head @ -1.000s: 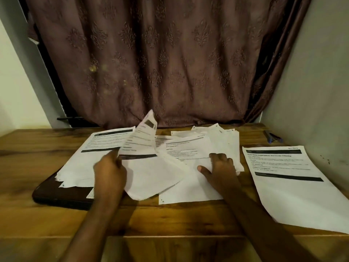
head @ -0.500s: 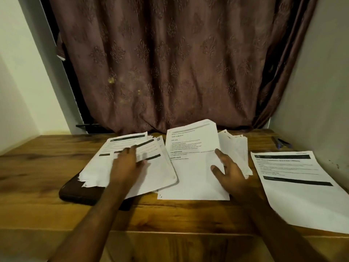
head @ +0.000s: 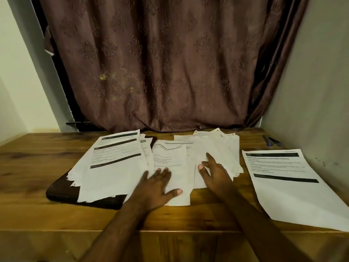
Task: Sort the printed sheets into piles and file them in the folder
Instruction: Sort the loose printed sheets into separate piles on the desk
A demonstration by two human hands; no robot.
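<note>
While your left hand lies flat with fingers spread on the middle sheet, it pins that page to the worktop, probably so it cannot slide as you read its heading or square it up. Your right hand rests just beside it on the fanned stack, fingers straight and loosely splayed, gripping nothing; it looks placed to steady the unsorted pages and keep the next one within reach. The two hands sit near each other but apart, neither curled round any paper.

To your left, a pile of banded sheets lies overlapping on the dark folder, which shows only at its near edge and a far corner. Stacking there makes sense as a judgement: those pages are already where they must be filed. On your right, well apart from the rest, a separate pile sits by the wall, its top page carrying a dark header bar, which keeps that category from mixing. A blue pen lies at the far right corner, untouched. Sorting seems partly done; filing has not begun.
</note>
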